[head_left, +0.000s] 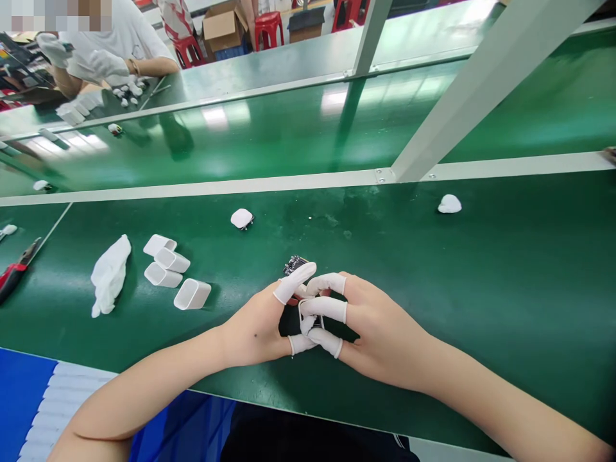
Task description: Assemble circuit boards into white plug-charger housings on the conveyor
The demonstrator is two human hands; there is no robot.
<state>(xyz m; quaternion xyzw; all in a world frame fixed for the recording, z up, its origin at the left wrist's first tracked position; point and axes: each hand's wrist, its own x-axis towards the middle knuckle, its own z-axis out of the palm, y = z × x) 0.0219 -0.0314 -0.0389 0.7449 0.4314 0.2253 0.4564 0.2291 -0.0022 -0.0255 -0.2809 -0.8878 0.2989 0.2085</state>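
White finger cots cover fingertips on both hands. My left hand comes in from the left, its thumb and fingers closed around a small electronic assembly with dark and metallic parts showing at its upper end. My right hand meets it from the right, fingers bent onto a white-rimmed housing between the hands. Fingers hide most of both parts, so how they fit together cannot be made out. Left of my hands stand several hollow white plastic sleeves. Beyond my hands lies a white-capped piece with dark metal parts.
A crumpled white glove and red-handled pliers lie at left. Another white piece sits at right. A pale metal post rises from the rail. Across the green bench, a gloved person handles small parts.
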